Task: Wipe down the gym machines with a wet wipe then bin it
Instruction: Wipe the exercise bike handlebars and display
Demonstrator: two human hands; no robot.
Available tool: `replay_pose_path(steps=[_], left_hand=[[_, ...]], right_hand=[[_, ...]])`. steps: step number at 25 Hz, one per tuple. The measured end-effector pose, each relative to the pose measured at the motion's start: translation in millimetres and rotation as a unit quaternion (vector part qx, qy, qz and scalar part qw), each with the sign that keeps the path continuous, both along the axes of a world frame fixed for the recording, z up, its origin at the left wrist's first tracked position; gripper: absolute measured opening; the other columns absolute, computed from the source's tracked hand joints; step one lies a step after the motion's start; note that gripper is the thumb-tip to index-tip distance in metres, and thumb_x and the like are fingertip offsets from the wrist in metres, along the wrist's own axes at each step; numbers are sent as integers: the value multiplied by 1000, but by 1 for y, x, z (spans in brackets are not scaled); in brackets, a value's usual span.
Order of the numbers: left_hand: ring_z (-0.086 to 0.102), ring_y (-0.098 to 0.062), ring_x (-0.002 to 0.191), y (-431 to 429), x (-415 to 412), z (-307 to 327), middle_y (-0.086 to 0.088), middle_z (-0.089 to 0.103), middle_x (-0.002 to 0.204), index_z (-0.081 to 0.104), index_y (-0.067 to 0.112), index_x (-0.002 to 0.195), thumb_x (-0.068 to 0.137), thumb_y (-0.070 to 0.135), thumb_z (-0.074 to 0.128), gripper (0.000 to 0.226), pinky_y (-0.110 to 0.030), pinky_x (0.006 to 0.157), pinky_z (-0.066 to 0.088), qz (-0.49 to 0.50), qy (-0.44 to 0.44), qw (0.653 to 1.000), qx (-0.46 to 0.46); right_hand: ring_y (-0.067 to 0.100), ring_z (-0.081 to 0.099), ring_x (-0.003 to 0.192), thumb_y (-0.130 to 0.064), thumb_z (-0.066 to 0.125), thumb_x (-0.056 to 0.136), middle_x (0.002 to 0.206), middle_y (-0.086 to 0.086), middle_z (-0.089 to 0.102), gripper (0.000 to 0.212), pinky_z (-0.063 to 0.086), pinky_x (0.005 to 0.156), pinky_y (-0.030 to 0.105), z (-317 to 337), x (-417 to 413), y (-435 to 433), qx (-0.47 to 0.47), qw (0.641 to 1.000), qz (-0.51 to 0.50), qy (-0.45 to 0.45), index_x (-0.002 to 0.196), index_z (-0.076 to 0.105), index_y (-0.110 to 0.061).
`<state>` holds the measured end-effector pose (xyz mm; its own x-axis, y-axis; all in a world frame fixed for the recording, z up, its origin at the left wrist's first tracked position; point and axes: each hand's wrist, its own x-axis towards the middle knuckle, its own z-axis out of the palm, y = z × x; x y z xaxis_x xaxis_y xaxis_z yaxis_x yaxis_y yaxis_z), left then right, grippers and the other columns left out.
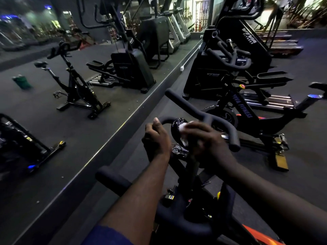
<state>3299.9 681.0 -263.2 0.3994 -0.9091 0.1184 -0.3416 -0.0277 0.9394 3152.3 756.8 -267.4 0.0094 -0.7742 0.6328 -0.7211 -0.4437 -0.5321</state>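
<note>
A black spin bike stands right in front of me, its handlebar (198, 110) curving across the middle of the view. A round black console (177, 127) sits at the centre of the bars. My left hand (156, 138) grips the inner loop of the handlebar beside the console. My right hand (205, 138) is blurred and holds a white wet wipe (183, 129) against the console's face. Most of the wipe is hidden under my fingers.
A mirror wall (70, 103) fills the left side and reflects a spin bike, steppers and a green bin (22, 82). A second spin bike (247, 114) stands to the right, with a stepper (221, 71) behind it. Dark floor lies all around.
</note>
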Motion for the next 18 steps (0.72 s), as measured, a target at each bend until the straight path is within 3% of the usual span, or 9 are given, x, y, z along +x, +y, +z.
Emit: replay_pose_path(steps=[2,4,6,9,12,14,16,18], left_hand=[[68,-39,105,0,-1,-1,-20,74,109,66,9,108,109,46,43,44,-35,74,42,6,-9,1000,4],[67,-39,107,0,-1,-2,-20,73,112,67,9,110,109,47,43,45,-35,76,42,16,-27,999,4],[67,-39,109,-2,-2,-4,-21,74,113,68,9,111,109,47,43,45,-38,80,46,20,-41,999,-4],[67,-39,110,-1,-5,-3,-20,74,115,71,11,114,108,47,44,45,-38,83,48,41,-57,997,-14],[68,-39,106,-2,-8,-1,-19,75,109,71,14,109,108,49,44,45,-39,83,50,63,-79,995,-9],[68,-37,99,-1,-9,0,-16,75,99,70,16,97,107,52,44,45,-38,77,49,75,-91,993,-3],[68,-35,94,1,-11,1,-12,74,91,65,18,87,104,58,45,48,-35,74,48,97,-104,990,16],[70,-33,93,2,-14,1,-11,75,91,66,14,86,98,68,50,57,-38,77,53,119,-111,986,29]], right_hand=[[16,69,109,-8,71,90,119,4,71,26,53,93,21,2,1,-6,6,999,41,-11,115,78,-12],[19,72,95,-1,80,82,105,2,72,32,54,81,19,4,-6,-12,14,999,0,-52,110,79,-17],[18,70,95,-4,81,82,106,2,71,41,54,83,22,0,-5,-17,18,999,40,-12,119,72,-18],[14,70,95,-2,79,83,102,-4,71,45,58,83,39,8,-15,-27,26,995,61,-75,120,64,-23],[14,66,105,-10,78,90,116,1,67,37,51,90,25,14,-28,-33,7,982,185,30,124,68,-15],[12,62,112,-19,76,93,127,2,65,33,45,97,18,15,-33,-51,-1,974,213,72,125,71,-16],[8,64,110,-31,67,92,123,-2,69,33,42,93,11,14,-35,-73,39,983,180,5,123,74,-21],[0,68,97,-34,61,97,101,-10,74,28,42,82,10,7,-34,-81,130,976,142,-97,118,75,-23]])
